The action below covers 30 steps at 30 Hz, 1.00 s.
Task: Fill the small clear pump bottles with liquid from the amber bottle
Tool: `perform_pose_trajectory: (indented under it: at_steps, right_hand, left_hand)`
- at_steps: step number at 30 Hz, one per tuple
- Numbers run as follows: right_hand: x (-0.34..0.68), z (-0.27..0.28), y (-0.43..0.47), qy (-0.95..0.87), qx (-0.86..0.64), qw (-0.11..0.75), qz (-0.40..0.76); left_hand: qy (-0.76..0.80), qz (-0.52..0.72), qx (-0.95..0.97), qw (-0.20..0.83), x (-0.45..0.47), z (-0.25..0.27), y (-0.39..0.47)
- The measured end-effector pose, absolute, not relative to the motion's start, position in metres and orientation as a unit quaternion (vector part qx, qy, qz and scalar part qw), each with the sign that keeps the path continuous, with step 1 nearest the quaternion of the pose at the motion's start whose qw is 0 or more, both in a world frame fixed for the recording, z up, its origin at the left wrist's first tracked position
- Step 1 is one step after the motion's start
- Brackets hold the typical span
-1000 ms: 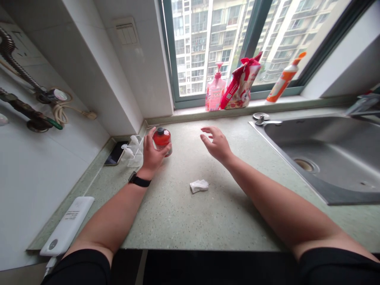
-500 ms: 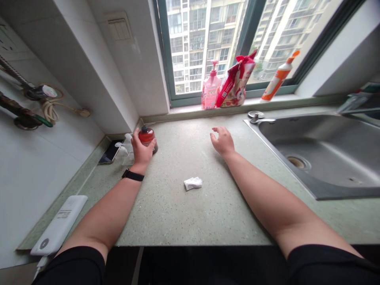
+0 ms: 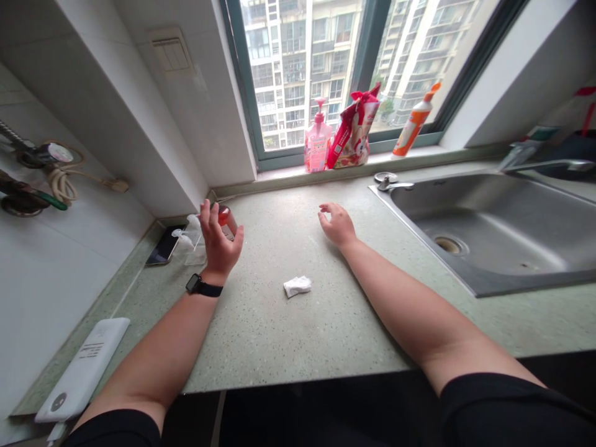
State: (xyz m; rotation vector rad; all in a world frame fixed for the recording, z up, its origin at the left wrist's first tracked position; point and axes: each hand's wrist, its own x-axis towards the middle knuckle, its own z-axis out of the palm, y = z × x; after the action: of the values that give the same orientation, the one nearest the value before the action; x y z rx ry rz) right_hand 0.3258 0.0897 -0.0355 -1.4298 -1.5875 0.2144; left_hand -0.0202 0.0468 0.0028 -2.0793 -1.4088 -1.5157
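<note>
My left hand (image 3: 220, 243) is raised with its fingers spread, just in front of a dark red bottle (image 3: 228, 220) at the back left of the counter. The hand covers part of the bottle, and no grip on it shows. Beside that hand stand small clear spray bottles (image 3: 193, 239) with white nozzles. My right hand (image 3: 338, 223) hovers over or rests on the counter's back half, fingers loosely curved and apart, holding nothing. Between my forearms lies a crumpled white tissue (image 3: 297, 285).
A phone (image 3: 164, 247) and a white power bank (image 3: 86, 366) lie along the left side. The steel sink (image 3: 479, 282) is on the right, with a drain plug (image 3: 386, 178) by its corner. On the sill stand a pink pump bottle (image 3: 318, 146), a red bag (image 3: 356, 133) and an orange-white bottle (image 3: 413, 127).
My left hand has let go of the dark red bottle, its fingers lifting and spreading in front of it. My right hand keeps its pose. The view has shifted slightly.
</note>
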Motion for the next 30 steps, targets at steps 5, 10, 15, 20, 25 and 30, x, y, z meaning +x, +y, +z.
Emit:
perform_pose_trajectory:
  at_steps: [5, 10, 15, 20, 25, 30]
  right_hand:
    - [0.314, -0.034, 0.074, -0.649, -0.563, 0.494, 0.136]
    - [0.305, -0.034, 0.040, -0.663, -0.530, 0.490, 0.200]
    - [0.299, -0.025, 0.011, -0.673, -0.485, 0.478, 0.291]
    - [0.299, -0.019, 0.019, -0.684, -0.504, 0.425, 0.312]
    - [0.304, -0.023, 0.036, -0.673, -0.518, 0.427, 0.309]
    - [0.306, -0.027, 0.039, -0.675, -0.519, 0.421, 0.312]
  left_hand:
    - [-0.360, -0.486, -0.793, 0.073, 0.003, 0.006, 0.019]
    - [-0.365, -0.485, -0.791, -0.077, 0.025, -0.003, 0.005]
    - [-0.378, -0.390, -0.819, -0.184, 0.039, 0.000, -0.002]
    - [-0.386, -0.298, -0.833, -0.260, 0.040, 0.003, 0.001]
    - [-0.405, -0.278, -0.813, -0.313, 0.038, -0.004, 0.010]
    - [-0.453, -0.311, -0.768, -0.328, 0.036, -0.010, 0.018]
